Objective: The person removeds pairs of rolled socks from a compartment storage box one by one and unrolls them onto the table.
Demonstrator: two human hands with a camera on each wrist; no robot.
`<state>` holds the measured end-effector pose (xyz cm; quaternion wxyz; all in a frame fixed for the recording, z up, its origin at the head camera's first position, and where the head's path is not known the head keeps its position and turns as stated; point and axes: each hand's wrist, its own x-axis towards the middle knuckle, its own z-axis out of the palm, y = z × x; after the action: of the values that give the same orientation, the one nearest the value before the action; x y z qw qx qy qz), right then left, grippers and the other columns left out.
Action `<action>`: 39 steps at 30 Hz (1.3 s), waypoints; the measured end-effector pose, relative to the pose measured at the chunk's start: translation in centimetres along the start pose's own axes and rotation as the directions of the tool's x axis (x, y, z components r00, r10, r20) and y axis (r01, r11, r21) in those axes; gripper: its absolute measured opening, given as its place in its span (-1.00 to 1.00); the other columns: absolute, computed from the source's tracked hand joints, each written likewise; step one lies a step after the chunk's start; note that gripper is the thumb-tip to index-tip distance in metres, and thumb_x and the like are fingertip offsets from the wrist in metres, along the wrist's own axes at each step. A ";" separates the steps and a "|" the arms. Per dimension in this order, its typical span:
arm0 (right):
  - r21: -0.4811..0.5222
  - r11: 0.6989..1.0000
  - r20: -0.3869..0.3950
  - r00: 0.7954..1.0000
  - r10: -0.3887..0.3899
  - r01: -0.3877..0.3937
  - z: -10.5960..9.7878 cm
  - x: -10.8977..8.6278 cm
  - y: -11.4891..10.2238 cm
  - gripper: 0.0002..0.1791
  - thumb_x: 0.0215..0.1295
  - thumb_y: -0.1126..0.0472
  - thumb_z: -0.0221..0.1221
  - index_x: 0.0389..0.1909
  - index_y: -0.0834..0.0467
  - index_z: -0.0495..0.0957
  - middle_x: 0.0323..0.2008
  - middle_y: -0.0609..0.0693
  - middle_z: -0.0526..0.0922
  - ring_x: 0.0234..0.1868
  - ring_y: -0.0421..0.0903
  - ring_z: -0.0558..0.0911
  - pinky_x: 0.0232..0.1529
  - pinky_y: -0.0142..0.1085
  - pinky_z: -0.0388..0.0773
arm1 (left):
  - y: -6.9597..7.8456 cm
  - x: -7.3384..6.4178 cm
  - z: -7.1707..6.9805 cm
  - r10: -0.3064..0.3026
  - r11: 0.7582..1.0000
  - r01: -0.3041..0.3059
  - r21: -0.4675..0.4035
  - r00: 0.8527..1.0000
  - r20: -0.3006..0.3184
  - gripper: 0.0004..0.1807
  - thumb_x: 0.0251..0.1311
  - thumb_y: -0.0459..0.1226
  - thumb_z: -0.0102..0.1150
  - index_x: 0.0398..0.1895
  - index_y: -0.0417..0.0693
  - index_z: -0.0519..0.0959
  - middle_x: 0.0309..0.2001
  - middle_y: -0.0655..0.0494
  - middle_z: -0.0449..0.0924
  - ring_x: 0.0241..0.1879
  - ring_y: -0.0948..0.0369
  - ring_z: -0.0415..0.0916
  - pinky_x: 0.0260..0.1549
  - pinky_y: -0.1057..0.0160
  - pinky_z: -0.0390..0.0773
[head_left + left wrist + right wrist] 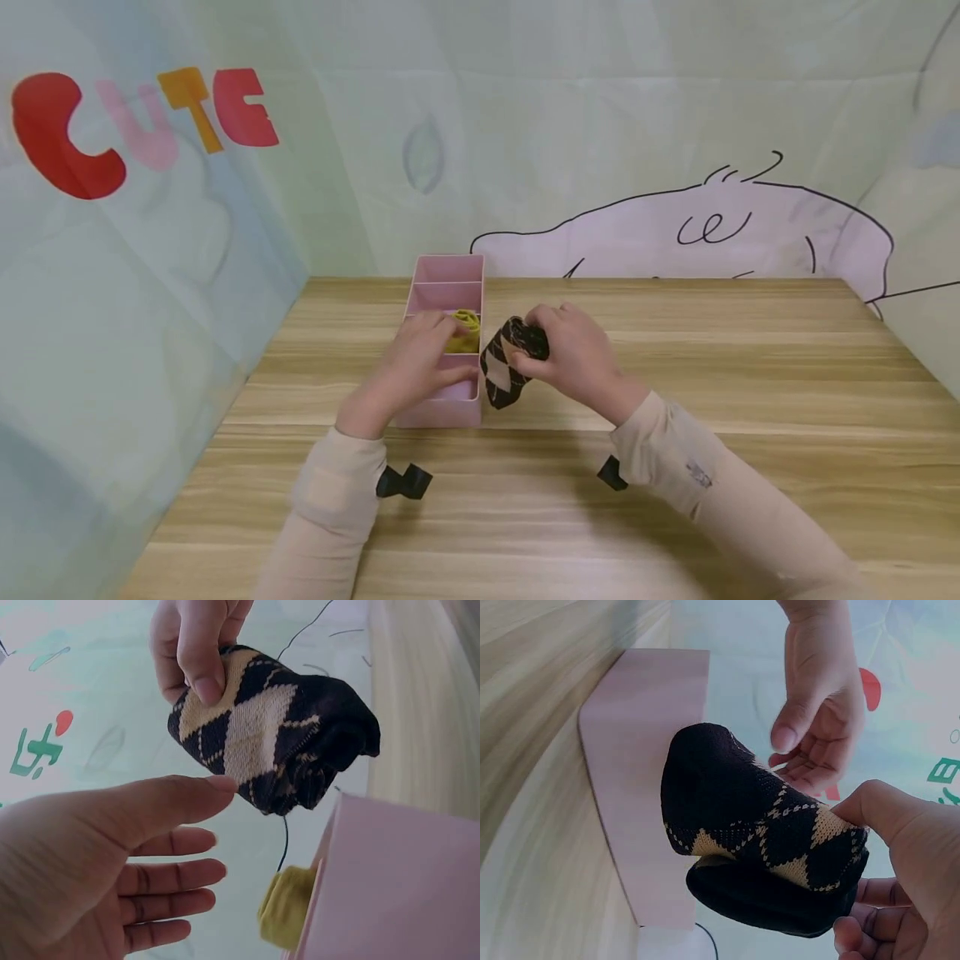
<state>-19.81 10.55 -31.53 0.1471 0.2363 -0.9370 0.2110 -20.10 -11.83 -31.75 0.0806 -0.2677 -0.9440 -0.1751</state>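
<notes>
A folded argyle sock bundle (pixel 501 367), black with beige diamonds, hangs just right of a pink divided box (pixel 438 414). My right hand (pixel 581 354) pinches its upper end between thumb and fingers, as the right wrist view also shows with the folded sock (pixel 727 795). My left hand (pixel 408 362) is over the box, fingers fairly straight and holding nothing. In the left wrist view its thumb (pixel 176 802) comes close to the sock's edge; contact is unclear. Partly behind the left fingers, a yellow folded sock-like cloth (pixel 467 333) sits in a middle compartment.
The box stands on a wood-grain table (pixel 675 375), its far end near the back edge. A printed cloth backdrop (pixel 600 108) rises behind and to the left. Black straps (pixel 405 482) hang at both sleeve cuffs.
</notes>
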 end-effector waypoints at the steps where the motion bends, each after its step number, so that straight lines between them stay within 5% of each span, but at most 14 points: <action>1: -0.002 1.000 0.005 1.000 0.003 -0.003 0.1 -0.1 0.1 -0.51 0.08 -0.06 0.27 -0.10 0.24 0.56 -0.24 0.12 0.69 -0.27 0.00 0.53 -0.32 -0.20 0.52 | 0.1 0.1 0.1 0.005 1.000 -0.005 0.004 1.000 -0.006 -0.53 0.06 -0.12 0.38 -0.04 -0.21 0.53 -0.06 -0.08 0.57 0.07 -0.03 0.43 0.21 -0.02 0.32; 16: -0.036 0.995 0.169 0.980 0.103 -0.098 1.4 -0.9 1.6 -0.47 0.11 -0.11 0.23 -0.10 0.25 0.55 -0.39 0.06 0.62 -0.34 -0.06 0.51 -0.41 -0.29 0.45 | 1.6 0.7 2.4 0.106 0.992 -0.105 0.069 0.994 -0.015 -0.57 0.04 -0.14 0.39 -0.09 -0.19 0.53 -0.11 -0.02 0.59 0.04 0.01 0.47 0.17 0.04 0.39; 24: -0.049 0.987 0.217 0.963 0.160 -0.153 2.3 -1.4 2.5 -0.45 0.13 -0.12 0.22 -0.06 0.26 0.54 -0.34 0.10 0.66 -0.29 -0.01 0.58 -0.32 -0.20 0.54 | 2.8 1.1 3.8 0.061 0.994 -0.066 0.088 0.997 0.056 -0.56 0.06 -0.09 0.37 -0.09 -0.15 0.52 -0.09 -0.04 0.55 0.07 0.00 0.44 0.23 0.01 0.32; 28: -0.033 0.984 0.217 0.960 0.179 -0.176 2.6 -1.5 3.0 -0.44 0.14 -0.12 0.21 -0.06 0.27 0.54 -0.33 0.12 0.66 -0.29 -0.01 0.57 -0.32 -0.21 0.53 | 3.4 1.2 4.4 0.060 0.992 -0.067 0.108 0.996 0.070 -0.55 0.05 -0.08 0.38 -0.09 -0.15 0.53 -0.09 -0.02 0.55 0.05 0.02 0.45 0.22 0.03 0.34; 35: -0.035 0.990 0.151 0.979 0.137 -0.133 2.7 -1.9 3.7 -0.50 0.18 -0.08 0.20 -0.11 0.29 0.59 -0.24 0.14 0.63 -0.19 0.05 0.53 -0.19 -0.17 0.50 | 3.8 1.2 5.7 0.140 0.978 -0.134 0.158 0.990 -0.023 -0.60 0.01 -0.12 0.39 -0.16 -0.17 0.55 -0.19 -0.01 0.57 -0.11 0.04 0.48 -0.01 0.08 0.44; 39: -0.023 0.988 0.161 0.975 0.155 -0.154 2.6 -1.9 4.1 -0.47 0.20 -0.07 0.20 -0.06 0.32 0.57 -0.23 0.15 0.63 -0.16 0.07 0.54 -0.14 -0.13 0.52 | 4.1 1.2 6.2 0.133 0.979 -0.127 0.159 0.991 -0.025 -0.58 0.02 -0.11 0.39 -0.14 -0.17 0.55 -0.17 -0.01 0.57 -0.09 0.05 0.47 0.01 0.08 0.44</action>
<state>-20.70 13.35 -35.81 0.0545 0.1784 -0.9625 0.1971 -19.27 -5.71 -36.05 0.1296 -0.3185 -0.9338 -0.0993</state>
